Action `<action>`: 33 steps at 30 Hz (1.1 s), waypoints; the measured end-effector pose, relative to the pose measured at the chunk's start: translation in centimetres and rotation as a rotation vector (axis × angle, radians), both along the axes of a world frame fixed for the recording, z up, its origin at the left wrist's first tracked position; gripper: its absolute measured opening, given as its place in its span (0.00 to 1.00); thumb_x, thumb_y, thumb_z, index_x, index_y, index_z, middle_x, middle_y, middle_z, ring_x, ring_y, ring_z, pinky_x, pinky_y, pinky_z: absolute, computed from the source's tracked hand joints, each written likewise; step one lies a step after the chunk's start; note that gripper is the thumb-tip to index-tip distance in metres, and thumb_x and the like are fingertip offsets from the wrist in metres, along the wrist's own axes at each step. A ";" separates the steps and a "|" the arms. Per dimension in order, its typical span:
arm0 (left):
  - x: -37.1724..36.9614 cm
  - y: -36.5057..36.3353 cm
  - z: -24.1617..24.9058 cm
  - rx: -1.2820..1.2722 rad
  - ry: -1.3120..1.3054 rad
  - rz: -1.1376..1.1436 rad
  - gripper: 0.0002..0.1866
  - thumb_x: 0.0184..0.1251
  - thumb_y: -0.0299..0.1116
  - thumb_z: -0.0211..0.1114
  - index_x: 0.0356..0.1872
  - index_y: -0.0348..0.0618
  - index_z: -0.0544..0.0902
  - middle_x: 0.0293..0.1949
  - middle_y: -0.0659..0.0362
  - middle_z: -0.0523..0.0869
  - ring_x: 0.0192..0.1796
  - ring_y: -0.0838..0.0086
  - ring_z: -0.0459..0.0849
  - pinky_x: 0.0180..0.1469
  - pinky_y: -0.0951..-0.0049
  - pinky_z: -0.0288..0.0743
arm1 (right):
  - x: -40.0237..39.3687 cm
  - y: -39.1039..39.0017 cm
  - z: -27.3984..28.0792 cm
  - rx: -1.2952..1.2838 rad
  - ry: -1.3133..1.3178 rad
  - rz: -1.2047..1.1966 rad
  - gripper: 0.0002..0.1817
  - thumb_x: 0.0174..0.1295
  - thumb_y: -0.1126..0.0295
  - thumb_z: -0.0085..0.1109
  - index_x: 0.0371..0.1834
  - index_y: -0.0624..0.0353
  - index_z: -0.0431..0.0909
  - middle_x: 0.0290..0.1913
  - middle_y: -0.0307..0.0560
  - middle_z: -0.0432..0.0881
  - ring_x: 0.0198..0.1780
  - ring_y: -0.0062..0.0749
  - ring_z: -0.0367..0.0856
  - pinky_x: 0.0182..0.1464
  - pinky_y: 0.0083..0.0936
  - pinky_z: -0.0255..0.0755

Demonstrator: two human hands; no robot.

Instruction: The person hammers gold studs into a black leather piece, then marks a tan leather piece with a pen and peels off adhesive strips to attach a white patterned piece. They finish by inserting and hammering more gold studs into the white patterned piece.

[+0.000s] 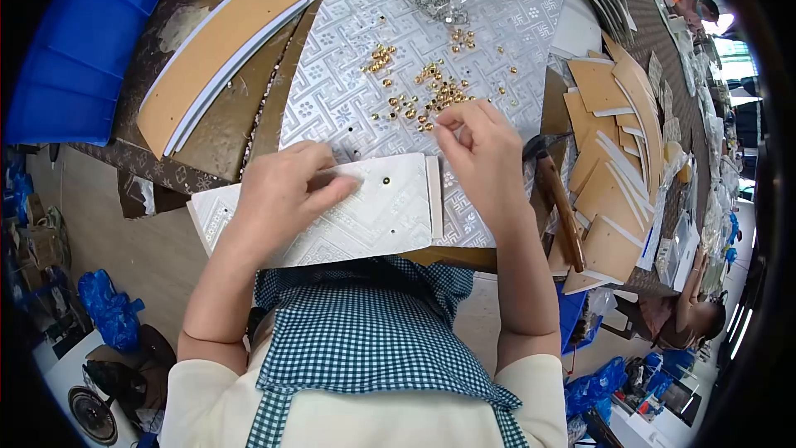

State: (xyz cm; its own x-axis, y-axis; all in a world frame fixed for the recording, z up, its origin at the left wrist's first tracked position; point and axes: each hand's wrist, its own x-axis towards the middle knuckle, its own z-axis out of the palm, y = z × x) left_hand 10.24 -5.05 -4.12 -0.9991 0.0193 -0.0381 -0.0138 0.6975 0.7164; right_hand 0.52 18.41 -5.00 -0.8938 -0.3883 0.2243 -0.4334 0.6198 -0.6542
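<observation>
A pale panel with an embossed pattern (373,216) lies at the near edge of the work surface, with a dark-rimmed hole near its right end. My left hand (286,191) grips its far edge, fingers curled over and thumb resting on top. My right hand (481,149) is closed in a pinch just right of the panel, by the near side of a scatter of gold-coloured metal rivet caps (439,87). Whatever is between those fingertips is too small or hidden to make out.
Silver small parts (435,0) sit by a clear plastic bag at the back. A wooden-handled hammer (560,207) lies to the right, near piled tan curved pieces (609,166). Stacked curved panels (224,50) and a blue bin (83,41) stand left. Another person (684,315) is far right.
</observation>
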 end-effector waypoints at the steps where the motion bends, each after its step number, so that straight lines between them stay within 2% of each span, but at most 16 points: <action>1: 0.5 -0.4 -0.1 0.041 0.006 0.066 0.15 0.56 0.35 0.77 0.30 0.35 0.81 0.26 0.55 0.80 0.26 0.70 0.77 0.30 0.71 0.70 | -0.2 -0.3 -0.1 0.011 -0.034 0.016 0.03 0.60 0.76 0.65 0.37 0.59 0.82 0.36 0.44 0.82 0.31 0.36 0.81 0.35 0.29 0.75; 2: 0.7 -1.0 0.0 0.037 0.013 0.116 0.14 0.56 0.34 0.77 0.30 0.35 0.81 0.25 0.58 0.78 0.26 0.75 0.75 0.29 0.74 0.68 | -0.4 -0.5 -0.3 0.022 -0.070 0.032 0.03 0.61 0.75 0.64 0.36 0.57 0.81 0.37 0.45 0.83 0.34 0.42 0.84 0.37 0.33 0.77; 4: 1.2 -2.3 -0.3 0.129 0.000 0.264 0.15 0.58 0.34 0.77 0.29 0.34 0.79 0.23 0.66 0.72 0.27 0.84 0.67 0.28 0.79 0.59 | -0.4 -0.6 -0.7 0.032 -0.056 0.035 0.03 0.60 0.74 0.65 0.35 0.57 0.82 0.36 0.44 0.82 0.33 0.39 0.84 0.36 0.31 0.76; 6: 1.2 -3.7 -0.5 0.115 0.035 0.403 0.18 0.60 0.39 0.77 0.28 0.35 0.78 0.22 0.63 0.71 0.25 0.80 0.67 0.28 0.75 0.61 | -0.2 -0.3 -0.1 0.036 -0.055 0.041 0.02 0.59 0.74 0.66 0.35 0.56 0.83 0.35 0.43 0.82 0.33 0.37 0.85 0.36 0.30 0.76; 7: 1.2 -4.5 -1.0 0.149 0.052 0.441 0.19 0.60 0.40 0.77 0.27 0.35 0.78 0.21 0.66 0.70 0.26 0.82 0.65 0.27 0.77 0.59 | 0.0 -0.1 0.0 0.078 -0.095 0.039 0.03 0.58 0.73 0.67 0.35 0.57 0.84 0.35 0.42 0.82 0.32 0.34 0.85 0.35 0.28 0.76; 10: 0.5 -5.3 -0.3 0.146 0.070 0.508 0.20 0.60 0.42 0.78 0.26 0.37 0.78 0.21 0.69 0.69 0.26 0.84 0.64 0.27 0.78 0.57 | 1.6 0.1 -0.1 -0.016 -0.167 0.087 0.05 0.56 0.76 0.69 0.36 0.59 0.85 0.33 0.43 0.81 0.28 0.24 0.78 0.30 0.21 0.69; 11: 0.3 -5.4 -0.5 0.151 0.071 0.511 0.20 0.60 0.42 0.78 0.26 0.37 0.78 0.21 0.69 0.70 0.26 0.84 0.64 0.27 0.78 0.57 | 2.2 0.1 0.2 0.031 -0.181 0.103 0.03 0.58 0.73 0.68 0.35 0.55 0.85 0.34 0.41 0.82 0.31 0.32 0.84 0.34 0.27 0.76; 17: -0.3 -5.3 -0.6 0.207 0.060 0.481 0.19 0.61 0.42 0.78 0.26 0.37 0.79 0.20 0.69 0.70 0.25 0.85 0.63 0.27 0.79 0.57 | 3.8 -0.7 -0.7 0.044 -0.062 0.165 0.02 0.58 0.72 0.67 0.33 0.53 0.83 0.35 0.39 0.81 0.31 0.32 0.84 0.34 0.29 0.76; 20: -0.2 -5.3 -0.8 0.201 0.067 0.453 0.20 0.62 0.43 0.77 0.26 0.38 0.79 0.20 0.69 0.70 0.26 0.85 0.64 0.27 0.78 0.57 | 3.9 -0.8 -0.3 0.064 -0.078 0.167 0.05 0.57 0.75 0.68 0.36 0.57 0.84 0.36 0.42 0.83 0.34 0.29 0.85 0.34 0.25 0.77; 23: -0.2 -5.1 -0.8 0.206 0.055 0.429 0.20 0.62 0.44 0.76 0.27 0.37 0.80 0.20 0.68 0.70 0.25 0.84 0.64 0.27 0.78 0.58 | 4.1 -1.0 -0.1 0.048 -0.089 0.140 0.06 0.58 0.75 0.68 0.37 0.59 0.84 0.36 0.41 0.82 0.32 0.26 0.83 0.32 0.21 0.75; 26: -0.5 -4.6 -0.4 0.212 0.014 0.403 0.19 0.63 0.43 0.76 0.28 0.37 0.80 0.20 0.68 0.71 0.25 0.83 0.65 0.28 0.78 0.59 | 3.9 -0.3 1.2 -0.069 -0.273 0.051 0.06 0.62 0.70 0.66 0.38 0.59 0.83 0.36 0.41 0.82 0.28 0.25 0.79 0.31 0.24 0.72; 27: -0.6 -4.3 -0.2 0.222 -0.001 0.391 0.19 0.62 0.43 0.76 0.28 0.36 0.81 0.20 0.67 0.71 0.26 0.83 0.66 0.28 0.78 0.59 | 3.7 0.3 0.2 -0.221 -0.254 0.034 0.08 0.64 0.70 0.66 0.40 0.64 0.83 0.35 0.43 0.82 0.28 0.22 0.76 0.30 0.21 0.69; 30: -1.3 -2.9 -0.2 0.257 -0.021 0.314 0.17 0.63 0.40 0.75 0.28 0.37 0.81 0.22 0.69 0.71 0.26 0.85 0.65 0.28 0.80 0.57 | 3.4 1.3 -0.5 -0.306 -0.228 -0.011 0.09 0.63 0.69 0.68 0.40 0.64 0.84 0.34 0.43 0.82 0.27 0.23 0.75 0.30 0.20 0.69; 31: -1.5 -2.4 -0.2 0.268 -0.023 0.282 0.16 0.64 0.39 0.75 0.29 0.37 0.81 0.22 0.71 0.71 0.27 0.87 0.64 0.28 0.81 0.55 | 3.5 1.3 -0.5 -0.300 -0.247 -0.024 0.10 0.62 0.68 0.69 0.37 0.64 0.83 0.31 0.43 0.80 0.26 0.24 0.73 0.29 0.21 0.68; 33: -2.2 -1.1 0.2 0.204 -0.010 0.234 0.17 0.62 0.40 0.76 0.30 0.35 0.81 0.22 0.67 0.73 0.27 0.84 0.67 0.28 0.78 0.59 | 3.8 1.2 -0.5 -0.288 -0.284 -0.050 0.12 0.60 0.67 0.71 0.32 0.64 0.81 0.27 0.43 0.78 0.24 0.26 0.71 0.28 0.24 0.66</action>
State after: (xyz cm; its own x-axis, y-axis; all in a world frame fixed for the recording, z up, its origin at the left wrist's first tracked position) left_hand 8.08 -6.16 -3.91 -0.9770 -0.2025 -0.0671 -0.1647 0.5165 0.8403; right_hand 4.32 19.62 -5.49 -0.9522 -0.2998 0.0590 -0.1842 0.4092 -0.8937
